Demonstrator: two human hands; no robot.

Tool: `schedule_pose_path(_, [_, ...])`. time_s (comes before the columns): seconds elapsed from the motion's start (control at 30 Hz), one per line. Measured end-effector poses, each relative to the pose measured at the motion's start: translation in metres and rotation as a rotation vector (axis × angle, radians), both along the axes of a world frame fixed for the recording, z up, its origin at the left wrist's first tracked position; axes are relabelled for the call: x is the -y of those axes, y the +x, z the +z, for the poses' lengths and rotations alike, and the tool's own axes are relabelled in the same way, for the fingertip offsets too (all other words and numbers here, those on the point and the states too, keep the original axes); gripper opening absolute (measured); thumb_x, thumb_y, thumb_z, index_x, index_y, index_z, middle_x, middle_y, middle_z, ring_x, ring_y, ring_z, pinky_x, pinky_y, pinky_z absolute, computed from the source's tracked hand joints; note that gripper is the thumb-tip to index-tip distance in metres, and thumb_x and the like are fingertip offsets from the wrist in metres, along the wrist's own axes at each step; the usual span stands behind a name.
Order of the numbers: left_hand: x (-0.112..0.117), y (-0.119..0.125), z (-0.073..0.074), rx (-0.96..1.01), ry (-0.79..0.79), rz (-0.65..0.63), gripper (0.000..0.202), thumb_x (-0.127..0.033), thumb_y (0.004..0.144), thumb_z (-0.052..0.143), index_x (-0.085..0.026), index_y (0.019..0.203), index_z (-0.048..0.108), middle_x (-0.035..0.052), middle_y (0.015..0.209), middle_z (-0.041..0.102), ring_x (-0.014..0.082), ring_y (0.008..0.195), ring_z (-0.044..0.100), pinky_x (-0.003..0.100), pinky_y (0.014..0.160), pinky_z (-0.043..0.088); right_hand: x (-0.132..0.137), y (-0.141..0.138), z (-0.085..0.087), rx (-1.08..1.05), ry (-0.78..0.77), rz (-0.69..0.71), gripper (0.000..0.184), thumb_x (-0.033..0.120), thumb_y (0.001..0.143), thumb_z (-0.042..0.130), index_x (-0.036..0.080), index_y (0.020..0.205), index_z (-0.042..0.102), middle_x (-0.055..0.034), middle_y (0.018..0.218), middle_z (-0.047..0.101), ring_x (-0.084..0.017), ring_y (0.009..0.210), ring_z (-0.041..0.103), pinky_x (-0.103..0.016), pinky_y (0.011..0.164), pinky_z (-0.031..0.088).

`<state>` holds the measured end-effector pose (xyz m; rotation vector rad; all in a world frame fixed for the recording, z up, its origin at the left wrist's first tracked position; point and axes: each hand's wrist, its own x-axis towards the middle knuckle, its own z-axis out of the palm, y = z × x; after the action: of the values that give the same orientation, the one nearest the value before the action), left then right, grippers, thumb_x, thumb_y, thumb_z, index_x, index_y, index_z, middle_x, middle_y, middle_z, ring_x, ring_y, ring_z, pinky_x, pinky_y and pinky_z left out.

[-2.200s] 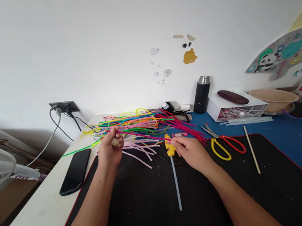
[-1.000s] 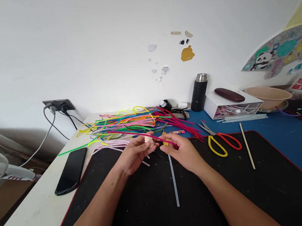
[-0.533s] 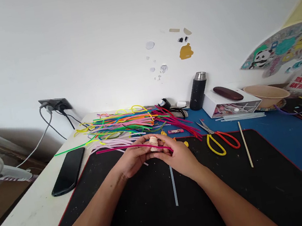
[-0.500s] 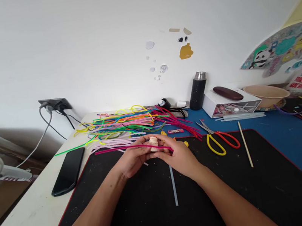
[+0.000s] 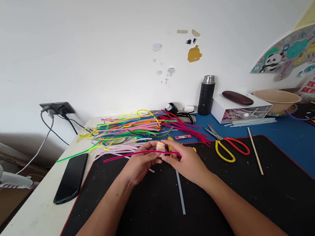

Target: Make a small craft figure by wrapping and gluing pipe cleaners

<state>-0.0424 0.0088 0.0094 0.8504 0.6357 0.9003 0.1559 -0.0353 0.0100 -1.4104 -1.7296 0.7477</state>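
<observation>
My left hand [image 5: 141, 167] pinches a small pale bead-like piece [image 5: 160, 147] at its fingertips above the black mat [image 5: 150, 223]. My right hand [image 5: 189, 165] is closed on a magenta pipe cleaner [image 5: 127, 155], which runs leftward across the piece. Both hands meet at the mat's far middle. Just behind them lies a yellow glue gun [image 5: 170, 144], mostly hidden, with its clear glue stick [image 5: 180, 194] stretching toward me. A heap of coloured pipe cleaners [image 5: 129, 130] lies beyond the hands.
A black phone [image 5: 70, 178] lies at left on the white table. Yellow and red scissors [image 5: 231, 148] and a wooden stick [image 5: 255, 150] lie to the right. A black flask [image 5: 205, 95], a white box [image 5: 241, 108] and a bowl [image 5: 276, 98] stand at the back.
My left hand came from the heap to the mat's middle with the pale piece. My right hand left the glue gun and brought the magenta pipe cleaner across to meet it.
</observation>
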Motion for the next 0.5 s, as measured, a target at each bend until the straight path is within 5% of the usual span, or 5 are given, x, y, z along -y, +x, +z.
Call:
schedule_pose_path(0.2, [-0.025, -0.024, 0.007, 0.102, -0.05, 0.434, 0.025, -0.02, 0.079, 0.084, -0.015, 0.097, 0.067, 0.0036, 0.084, 0.075, 0.0131, 0.07, 0.071, 0.021, 0.064, 0.056, -0.004, 0.007, 0.001, -0.186, -0.035, -0.048, 0.049, 0.051, 0.097, 0.066, 0.022, 0.136, 0.072, -0.0094, 0.115, 0.078, -0.028, 0.102, 0.072, -0.038, 0.087, 0.054])
schedule_pose_path(0.37, [-0.04, -0.053, 0.017, 0.179, -0.011, 0.776, 0.02, -0.02, 0.081, 0.078, -0.017, 0.096, 0.063, 0.0011, 0.081, 0.074, 0.0112, 0.067, 0.069, 0.019, 0.061, 0.054, 0.0, 0.004, 0.002, 0.043, -0.056, 0.09, 0.033, 0.047, 0.103, 0.06, 0.026, 0.118, 0.081, -0.0075, 0.113, 0.082, -0.029, 0.103, 0.075, -0.041, 0.09, 0.053])
schedule_pose_path(0.5, [-0.037, -0.055, 0.022, 0.146, 0.075, 0.828, 0.027, -0.017, 0.077, 0.078, -0.021, 0.1, 0.063, -0.0021, 0.077, 0.072, 0.0108, 0.065, 0.068, 0.019, 0.061, 0.053, 0.003, 0.0, 0.001, 0.15, -0.016, 0.183, 0.03, 0.044, 0.105, 0.059, 0.029, 0.117, 0.081, -0.0071, 0.116, 0.082, -0.03, 0.106, 0.075, -0.041, 0.091, 0.053])
